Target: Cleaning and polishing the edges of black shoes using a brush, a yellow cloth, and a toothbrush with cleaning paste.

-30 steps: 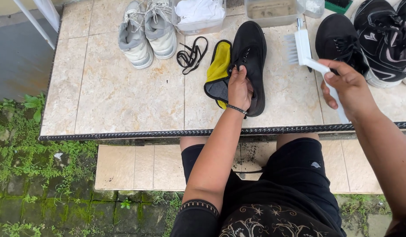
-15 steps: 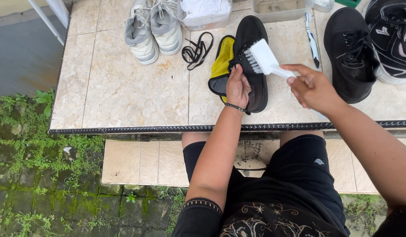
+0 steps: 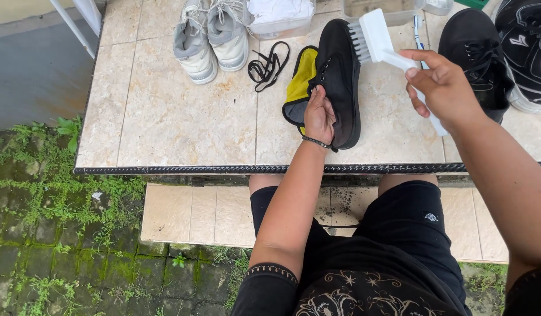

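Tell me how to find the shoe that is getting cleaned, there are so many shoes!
Look at the tiled table, near its front edge in the middle. The black shoe lies there on a yellow cloth, with the left hand pressing on it and the white brush in the right hand just above it. No other shoe has a cloth under it or a hand on it.

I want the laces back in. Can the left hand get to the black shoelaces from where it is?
Probably yes: the left hand rests on the black shoe, and the black shoelaces lie just beyond, past the yellow cloth, with nothing covering them.
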